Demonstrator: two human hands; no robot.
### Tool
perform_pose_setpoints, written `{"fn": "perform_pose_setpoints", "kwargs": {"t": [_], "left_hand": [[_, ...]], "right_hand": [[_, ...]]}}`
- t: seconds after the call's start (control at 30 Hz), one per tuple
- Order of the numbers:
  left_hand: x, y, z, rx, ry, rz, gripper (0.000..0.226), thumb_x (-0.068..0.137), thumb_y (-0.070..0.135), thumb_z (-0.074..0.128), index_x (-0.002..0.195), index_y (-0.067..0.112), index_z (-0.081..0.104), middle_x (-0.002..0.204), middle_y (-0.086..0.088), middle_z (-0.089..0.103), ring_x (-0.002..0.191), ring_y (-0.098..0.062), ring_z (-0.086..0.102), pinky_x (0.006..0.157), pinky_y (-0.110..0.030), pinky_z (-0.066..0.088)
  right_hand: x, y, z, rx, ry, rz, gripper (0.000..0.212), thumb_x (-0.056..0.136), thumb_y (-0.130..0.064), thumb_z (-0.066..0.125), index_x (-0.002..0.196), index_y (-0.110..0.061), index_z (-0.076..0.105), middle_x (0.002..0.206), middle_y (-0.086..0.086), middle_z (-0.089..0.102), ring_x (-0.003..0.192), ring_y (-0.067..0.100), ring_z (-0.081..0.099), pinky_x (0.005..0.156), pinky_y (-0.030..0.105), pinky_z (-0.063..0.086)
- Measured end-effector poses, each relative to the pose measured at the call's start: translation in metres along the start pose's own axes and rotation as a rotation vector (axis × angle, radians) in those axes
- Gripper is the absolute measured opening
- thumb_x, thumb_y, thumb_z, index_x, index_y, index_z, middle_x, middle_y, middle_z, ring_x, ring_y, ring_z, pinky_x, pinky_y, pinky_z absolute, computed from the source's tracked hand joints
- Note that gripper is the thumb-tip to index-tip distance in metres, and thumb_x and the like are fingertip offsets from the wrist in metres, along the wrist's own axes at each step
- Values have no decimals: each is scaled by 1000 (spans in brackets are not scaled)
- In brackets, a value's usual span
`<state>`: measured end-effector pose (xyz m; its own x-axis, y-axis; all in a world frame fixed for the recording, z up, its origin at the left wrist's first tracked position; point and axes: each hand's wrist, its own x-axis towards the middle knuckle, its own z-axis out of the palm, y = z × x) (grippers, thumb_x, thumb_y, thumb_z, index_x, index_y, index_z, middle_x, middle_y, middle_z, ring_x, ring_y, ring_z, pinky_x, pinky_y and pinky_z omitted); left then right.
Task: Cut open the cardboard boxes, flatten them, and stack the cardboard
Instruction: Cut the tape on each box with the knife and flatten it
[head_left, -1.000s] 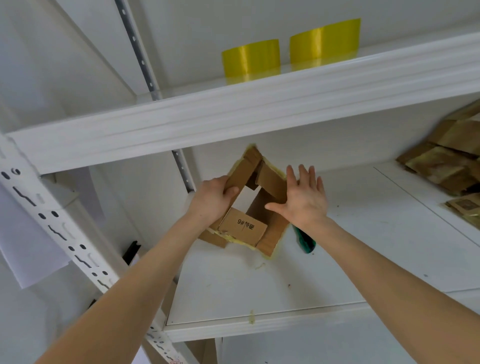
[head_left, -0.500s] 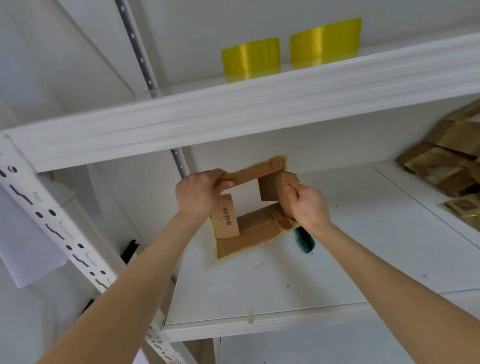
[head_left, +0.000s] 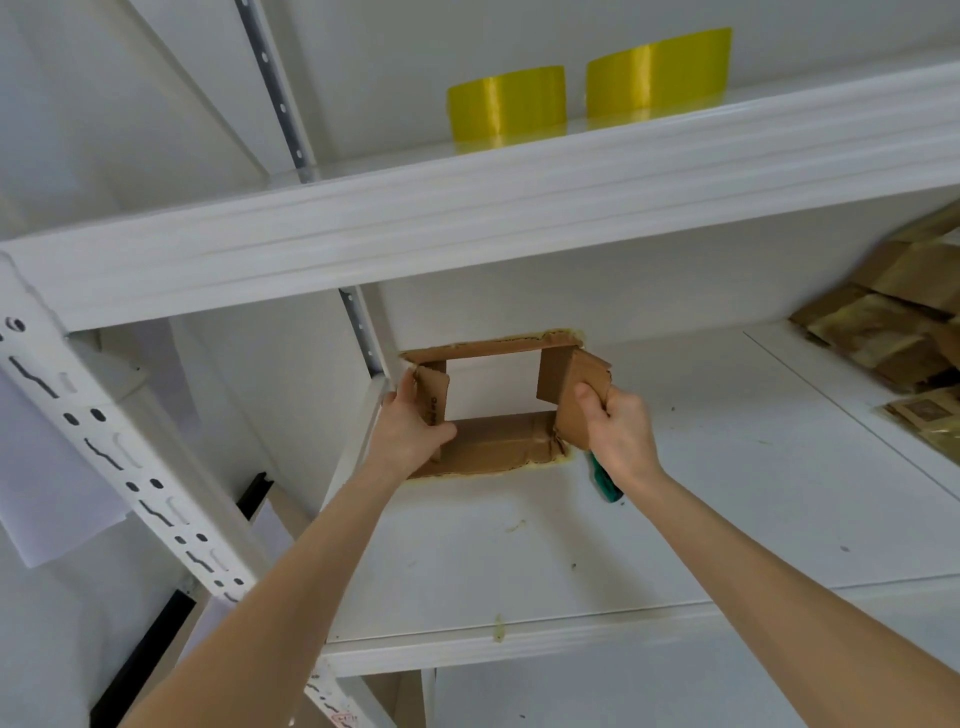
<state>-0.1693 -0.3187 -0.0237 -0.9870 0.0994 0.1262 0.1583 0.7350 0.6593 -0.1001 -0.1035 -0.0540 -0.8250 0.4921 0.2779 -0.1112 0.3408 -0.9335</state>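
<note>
A small brown cardboard box, open at both ends so it forms a square tube, stands on the white shelf near its back left corner. My left hand grips the box's left wall and flap. My right hand pinches the loose flap on the box's right side. A green-handled cutter lies on the shelf just under my right wrist, mostly hidden by the hand.
A pile of flattened brown cardboard lies at the shelf's right end. Two yellow tape rolls stand on the upper shelf. A perforated white upright runs down at the left.
The box has swung from a tilted diamond to an upright square and shifted left toward the corner. My right hand went from flat against it to pinching the right flap.
</note>
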Motion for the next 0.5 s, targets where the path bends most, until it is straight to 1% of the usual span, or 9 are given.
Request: {"fn": "perform_pose_setpoints", "kwargs": {"t": [0.07, 0.13, 0.17, 0.23, 0.27, 0.33, 0.4, 0.43, 0.5], "left_hand": [[0, -3, -6, -90, -80, -1, 67, 89, 16, 59, 148, 26, 28, 131, 1, 47, 106, -24, 57, 92, -33, 49], [1, -7, -14, -281, -107, -71, 48, 95, 9, 47, 142, 16, 40, 133, -5, 54, 107, -23, 56, 99, -36, 45], [0, -9, -18, -414, -120, -147, 43, 97, 8, 43, 139, 13, 44, 130, -9, 57, 109, -25, 56, 101, -39, 45], [-5, -14, -25, -686, -195, -273, 40, 97, 10, 42, 136, 14, 45, 123, -12, 59, 110, -30, 57, 98, -46, 48], [-8, -15, -27, -785, -244, -302, 38, 97, 12, 42, 135, 15, 46, 121, -11, 59, 110, -31, 58, 95, -47, 50], [-13, -18, -31, -895, -352, -311, 34, 93, 18, 46, 126, 15, 55, 125, -9, 56, 114, -30, 54, 96, -48, 47], [-14, -22, -32, -926, -439, -288, 30, 82, 28, 56, 106, 15, 70, 133, -5, 54, 122, -29, 47, 106, -54, 33], [-13, -23, -31, -928, -422, -286, 29, 82, 32, 58, 100, 15, 72, 134, -3, 54, 124, -28, 45, 108, -56, 28], [-7, -27, -26, -878, -219, -342, 30, 90, 33, 61, 112, 13, 66, 133, -3, 55, 124, -26, 47, 111, -52, 30]], "right_hand": [[3, -1, -3, 116, 45, 77, 36, 100, -25, 49, 73, -2, 57, 73, 11, 59, 70, 24, 57, 64, 39, 45], [9, -2, -9, 284, 61, 174, 26, 100, -25, 50, 83, -7, 59, 87, 8, 64, 81, 23, 62, 76, 40, 52], [12, -2, -12, 382, 43, 216, 21, 99, -24, 51, 85, -13, 60, 87, 4, 66, 80, 18, 64, 77, 38, 54], [15, -1, -15, 570, -27, 289, 12, 99, -22, 52, 90, -23, 61, 88, -3, 68, 78, 11, 68, 68, 27, 58], [15, 0, -16, 644, -61, 322, 10, 99, -21, 52, 94, -24, 61, 89, -3, 71, 79, 12, 70, 66, 25, 58], [15, 3, -18, 768, -118, 366, 11, 100, -21, 50, 103, -20, 61, 94, 1, 74, 89, 16, 72, 76, 29, 57], [15, 5, -19, 882, -169, 396, 19, 100, -23, 48, 114, -15, 59, 106, 6, 73, 101, 21, 69, 89, 36, 54], [14, 7, -20, 929, -199, 411, 24, 101, -23, 46, 119, -13, 57, 112, 8, 71, 106, 22, 67, 93, 38, 52], [10, 10, -20, 990, -268, 429, 30, 102, -24, 43, 127, -11, 53, 121, 11, 67, 113, 24, 64, 99, 40, 48]]}}
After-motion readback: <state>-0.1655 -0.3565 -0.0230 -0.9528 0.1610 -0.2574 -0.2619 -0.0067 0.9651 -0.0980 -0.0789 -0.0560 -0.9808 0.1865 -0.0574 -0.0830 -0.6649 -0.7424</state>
